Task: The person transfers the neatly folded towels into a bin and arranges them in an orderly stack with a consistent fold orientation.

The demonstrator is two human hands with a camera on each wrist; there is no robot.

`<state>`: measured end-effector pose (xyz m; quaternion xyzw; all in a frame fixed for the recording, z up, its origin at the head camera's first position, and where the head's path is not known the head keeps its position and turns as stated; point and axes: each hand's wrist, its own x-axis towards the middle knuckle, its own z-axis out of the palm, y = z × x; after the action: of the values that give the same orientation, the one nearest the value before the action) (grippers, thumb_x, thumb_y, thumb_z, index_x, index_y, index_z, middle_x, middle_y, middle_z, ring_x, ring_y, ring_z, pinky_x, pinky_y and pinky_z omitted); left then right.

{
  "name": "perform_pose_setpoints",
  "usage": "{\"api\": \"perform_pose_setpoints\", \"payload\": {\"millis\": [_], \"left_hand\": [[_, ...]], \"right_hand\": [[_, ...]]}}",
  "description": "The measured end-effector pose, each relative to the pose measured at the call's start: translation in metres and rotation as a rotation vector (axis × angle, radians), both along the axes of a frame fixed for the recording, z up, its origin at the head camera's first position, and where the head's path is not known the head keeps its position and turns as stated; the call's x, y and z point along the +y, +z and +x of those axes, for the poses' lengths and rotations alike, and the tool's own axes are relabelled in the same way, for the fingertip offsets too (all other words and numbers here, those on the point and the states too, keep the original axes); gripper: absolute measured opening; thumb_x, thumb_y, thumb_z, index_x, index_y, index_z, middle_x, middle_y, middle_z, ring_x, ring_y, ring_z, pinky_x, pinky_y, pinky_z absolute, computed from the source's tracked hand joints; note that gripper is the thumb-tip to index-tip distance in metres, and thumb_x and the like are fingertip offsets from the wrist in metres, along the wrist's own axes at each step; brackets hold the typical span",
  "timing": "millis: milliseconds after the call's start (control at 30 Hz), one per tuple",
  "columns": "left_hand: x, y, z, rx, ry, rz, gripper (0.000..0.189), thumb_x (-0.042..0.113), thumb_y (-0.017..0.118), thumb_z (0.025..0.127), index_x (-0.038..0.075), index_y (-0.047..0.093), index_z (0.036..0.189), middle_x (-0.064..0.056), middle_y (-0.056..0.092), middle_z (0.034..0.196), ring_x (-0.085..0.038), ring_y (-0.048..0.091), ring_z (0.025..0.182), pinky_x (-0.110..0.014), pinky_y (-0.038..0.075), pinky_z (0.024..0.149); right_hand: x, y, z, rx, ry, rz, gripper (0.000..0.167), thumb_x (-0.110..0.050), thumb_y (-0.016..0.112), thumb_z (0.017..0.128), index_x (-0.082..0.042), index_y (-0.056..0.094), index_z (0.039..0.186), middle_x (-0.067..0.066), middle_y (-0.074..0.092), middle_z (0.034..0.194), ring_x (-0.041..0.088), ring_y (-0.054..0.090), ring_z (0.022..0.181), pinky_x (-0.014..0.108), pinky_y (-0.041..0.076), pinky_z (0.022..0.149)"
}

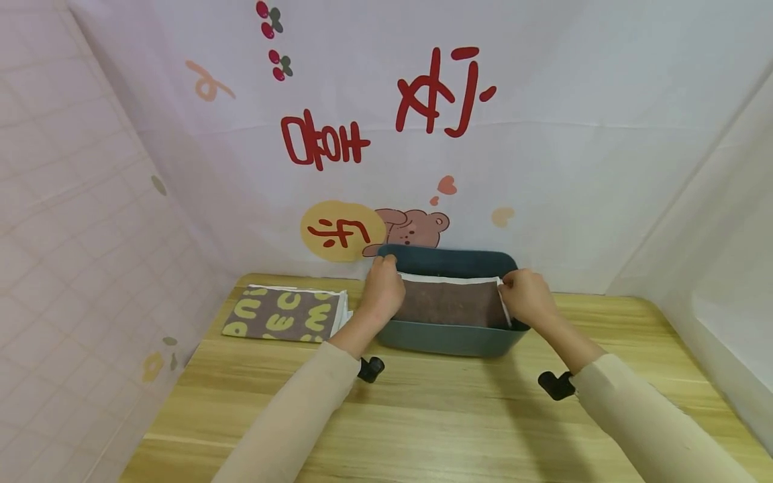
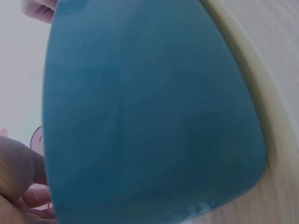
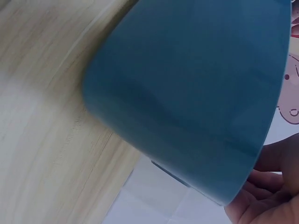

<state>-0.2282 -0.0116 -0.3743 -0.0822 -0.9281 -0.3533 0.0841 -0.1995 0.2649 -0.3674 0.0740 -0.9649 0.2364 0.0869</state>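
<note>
A teal bin (image 1: 447, 342) stands on the wooden table near the wall. Inside it sits a folded brown cloth (image 1: 449, 302) with white edges, spanning most of the bin's length. At the bin's left end my left hand (image 1: 384, 290) pinches the cloth's upper left corner, fingers curled. My right hand (image 1: 528, 295) pinches the upper right corner between thumb and fingers. Both wrist views are mostly filled by the bin's outer wall (image 2: 149, 112), which hides the cloth; the right fingers (image 3: 261, 186) show beside its rim.
Left of the bin lies another folded cloth (image 1: 290, 314), brown with yellow letters and white layers at its edge. A white wall covering (image 1: 574, 168) with red characters and a bear print rises right behind the bin. The wooden table (image 1: 435, 416) extends in front.
</note>
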Motion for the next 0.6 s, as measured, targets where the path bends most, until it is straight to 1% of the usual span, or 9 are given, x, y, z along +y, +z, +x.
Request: {"api": "perform_pose_setpoints", "payload": {"millis": [67, 100, 133, 167, 267, 333, 433, 567, 600], "left_hand": [[-0.003, 0.002, 0.002, -0.003, -0.002, 0.025, 0.027, -0.005, 0.061, 0.100, -0.012, 0.064, 0.127, -0.029, 0.062, 0.120, -0.043, 0.064, 0.112, -0.049, 0.054, 0.099], [-0.005, 0.003, 0.003, -0.006, -0.001, 0.037, 0.028, -0.004, 0.062, 0.101, -0.011, 0.064, 0.128, -0.029, 0.062, 0.121, -0.043, 0.064, 0.113, -0.049, 0.054, 0.100], [-0.006, 0.005, 0.004, -0.010, -0.001, 0.051, 0.029, -0.004, 0.062, 0.101, -0.011, 0.064, 0.128, -0.028, 0.062, 0.121, -0.042, 0.064, 0.114, -0.049, 0.054, 0.100], [-0.008, 0.006, 0.006, -0.014, 0.000, 0.065, 0.029, -0.003, 0.062, 0.101, -0.010, 0.064, 0.129, -0.027, 0.062, 0.122, -0.042, 0.064, 0.114, -0.049, 0.054, 0.099], [-0.014, 0.009, 0.011, -0.008, -0.010, 0.100, 0.029, 0.000, 0.062, 0.102, -0.008, 0.065, 0.130, -0.025, 0.063, 0.123, -0.041, 0.064, 0.113, -0.050, 0.054, 0.098], [-0.020, 0.011, 0.014, 0.015, -0.020, 0.110, 0.029, 0.002, 0.063, 0.103, -0.006, 0.065, 0.130, -0.024, 0.063, 0.124, -0.040, 0.064, 0.113, -0.049, 0.054, 0.097], [-0.029, 0.011, 0.019, 0.058, -0.039, 0.123, 0.028, 0.005, 0.063, 0.104, -0.004, 0.066, 0.130, -0.022, 0.064, 0.128, -0.037, 0.066, 0.105, -0.048, 0.057, 0.088], [-0.041, 0.011, 0.024, 0.117, -0.031, 0.142, 0.026, 0.007, 0.065, 0.103, -0.002, 0.068, 0.128, -0.020, 0.066, 0.128, -0.035, 0.067, 0.103, -0.047, 0.058, 0.086], [-0.044, 0.012, 0.025, 0.128, -0.023, 0.141, 0.026, 0.008, 0.065, 0.103, -0.001, 0.069, 0.127, -0.019, 0.066, 0.127, -0.034, 0.066, 0.106, -0.047, 0.058, 0.087]], "right_hand": [[0.001, 0.001, 0.001, 0.025, 0.014, -0.014, 0.023, -0.001, 0.057, 0.100, 0.014, 0.072, 0.091, 0.026, 0.070, 0.082, 0.040, 0.065, 0.071, 0.052, 0.055, 0.069], [0.001, 0.001, 0.002, 0.038, 0.019, -0.022, 0.023, -0.002, 0.057, 0.100, 0.015, 0.073, 0.102, 0.030, 0.072, 0.093, 0.045, 0.068, 0.081, 0.057, 0.056, 0.075], [0.002, 0.001, 0.003, 0.046, 0.023, -0.032, 0.024, -0.002, 0.057, 0.101, 0.016, 0.072, 0.108, 0.033, 0.072, 0.103, 0.048, 0.069, 0.090, 0.060, 0.056, 0.081], [0.004, 0.002, 0.003, 0.045, 0.025, -0.046, 0.025, -0.002, 0.058, 0.101, 0.017, 0.071, 0.111, 0.034, 0.071, 0.106, 0.049, 0.068, 0.095, 0.061, 0.055, 0.083], [0.007, 0.004, 0.005, 0.037, 0.026, -0.094, 0.027, -0.004, 0.058, 0.102, 0.016, 0.069, 0.116, 0.033, 0.071, 0.109, 0.047, 0.068, 0.096, 0.060, 0.055, 0.084], [0.009, 0.006, 0.007, 0.028, 0.024, -0.125, 0.028, -0.005, 0.057, 0.103, 0.015, 0.068, 0.120, 0.032, 0.071, 0.111, 0.046, 0.068, 0.097, 0.059, 0.055, 0.084], [0.009, 0.010, 0.009, 0.007, 0.020, -0.156, 0.032, -0.010, 0.057, 0.106, 0.013, 0.066, 0.126, 0.031, 0.070, 0.116, 0.046, 0.068, 0.101, 0.059, 0.055, 0.086], [0.005, 0.015, 0.013, -0.031, 0.009, -0.186, 0.037, -0.017, 0.056, 0.108, 0.009, 0.064, 0.132, 0.030, 0.069, 0.121, 0.044, 0.068, 0.104, 0.058, 0.056, 0.086], [0.004, 0.016, 0.014, -0.037, 0.006, -0.193, 0.037, -0.018, 0.056, 0.108, 0.008, 0.063, 0.134, 0.030, 0.069, 0.122, 0.044, 0.069, 0.104, 0.057, 0.056, 0.086]]}}
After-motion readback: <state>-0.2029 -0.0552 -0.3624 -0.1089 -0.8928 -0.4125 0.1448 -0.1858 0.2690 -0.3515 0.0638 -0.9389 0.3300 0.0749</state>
